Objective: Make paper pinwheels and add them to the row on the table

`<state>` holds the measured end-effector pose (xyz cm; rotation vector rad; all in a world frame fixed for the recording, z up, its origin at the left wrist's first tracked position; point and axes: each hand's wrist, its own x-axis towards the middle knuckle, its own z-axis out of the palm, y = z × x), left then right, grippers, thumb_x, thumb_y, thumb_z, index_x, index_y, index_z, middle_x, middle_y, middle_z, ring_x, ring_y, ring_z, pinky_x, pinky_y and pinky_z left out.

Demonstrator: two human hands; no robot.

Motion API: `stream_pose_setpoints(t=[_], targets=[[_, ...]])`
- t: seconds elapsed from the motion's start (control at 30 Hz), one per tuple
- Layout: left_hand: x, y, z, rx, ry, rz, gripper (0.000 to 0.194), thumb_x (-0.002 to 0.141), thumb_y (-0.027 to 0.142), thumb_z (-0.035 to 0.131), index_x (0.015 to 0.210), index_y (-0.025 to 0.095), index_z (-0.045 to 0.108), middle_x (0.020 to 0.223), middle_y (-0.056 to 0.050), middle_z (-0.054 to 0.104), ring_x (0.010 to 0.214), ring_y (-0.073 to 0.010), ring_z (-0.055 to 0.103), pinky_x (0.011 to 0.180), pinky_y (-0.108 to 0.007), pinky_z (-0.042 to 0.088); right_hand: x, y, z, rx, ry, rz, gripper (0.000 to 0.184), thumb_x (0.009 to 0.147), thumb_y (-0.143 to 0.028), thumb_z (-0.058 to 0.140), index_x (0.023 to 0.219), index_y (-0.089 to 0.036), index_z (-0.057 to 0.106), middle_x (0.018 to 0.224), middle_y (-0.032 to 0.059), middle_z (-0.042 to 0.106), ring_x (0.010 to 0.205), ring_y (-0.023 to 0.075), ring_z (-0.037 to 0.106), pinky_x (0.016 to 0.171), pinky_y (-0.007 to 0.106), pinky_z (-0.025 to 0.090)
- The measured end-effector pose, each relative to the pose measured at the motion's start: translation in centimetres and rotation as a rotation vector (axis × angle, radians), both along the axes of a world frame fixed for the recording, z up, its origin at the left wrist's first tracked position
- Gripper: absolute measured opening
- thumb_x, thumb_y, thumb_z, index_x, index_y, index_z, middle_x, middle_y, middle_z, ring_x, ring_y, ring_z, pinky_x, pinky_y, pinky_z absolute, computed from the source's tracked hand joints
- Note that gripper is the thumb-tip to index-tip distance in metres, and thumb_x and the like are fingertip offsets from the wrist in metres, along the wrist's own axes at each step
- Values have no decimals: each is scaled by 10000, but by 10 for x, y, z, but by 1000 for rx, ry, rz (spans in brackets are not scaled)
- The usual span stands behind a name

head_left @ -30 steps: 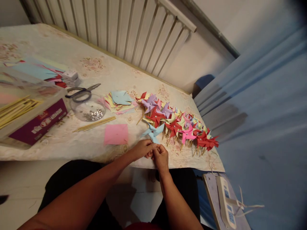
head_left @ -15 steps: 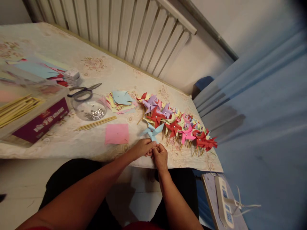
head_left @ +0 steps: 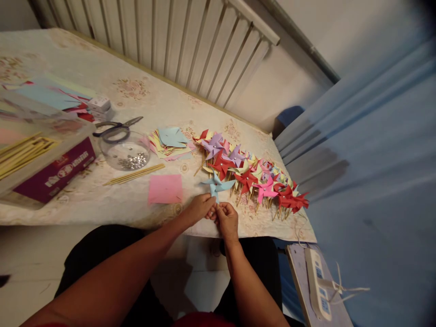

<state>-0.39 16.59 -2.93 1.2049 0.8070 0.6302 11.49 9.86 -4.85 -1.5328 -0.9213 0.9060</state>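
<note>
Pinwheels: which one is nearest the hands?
The light blue pinwheel, just beyond the left hand and right hand; the other pinwheels stand bunched farther off.

A pale ribbed radiator (head_left: 170, 50) stands against the cream wall (head_left: 250, 91) on the far side, beyond the flowered tablecloth (head_left: 132, 88), with a pipe (head_left: 308, 47) slanting across the wall to its right. A blue curtain (head_left: 381, 154) hangs in folds down the right side, and near its foot a white power strip (head_left: 318, 286) with pale cords (head_left: 354, 289) lies on a small stand (head_left: 340, 315). Light-coloured floor (head_left: 27, 259) shows at the near left.
</note>
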Motion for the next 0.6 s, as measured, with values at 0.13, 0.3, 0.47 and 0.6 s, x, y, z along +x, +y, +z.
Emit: stream_pose_setpoints(t=[0.13,0.3,0.47,0.6], targets=[[-2,1,2,-26,13,45,230,836,320,417,678,164,480,546,26,521,407,-79,489,417,-197,402,0,0,1,0,2,-9,192,782,-362,625,789,-184,554,515,-37,607,405,89,511,391,170,357],[-2,4,-2,-7,41,108,229,840,321,418,686,164,483,598,14,555,433,-86,534,432,-203,455,0,1,-1,7,30,-33,175,762,-335,631,777,-185,542,588,-27,644,417,84,532,383,165,358],[-5,5,1,42,130,187,216,854,299,397,704,169,482,636,6,577,462,-99,584,432,-204,480,0,1,-2,8,21,-39,179,766,-342,626,800,-180,556,637,-14,663,428,82,546,388,167,370],[-9,8,11,79,161,215,210,860,283,388,703,171,470,670,3,584,481,-100,603,418,-190,474,0,0,-1,12,6,-41,187,773,-348,623,794,-173,559,648,0,670,445,85,557,389,163,367]])
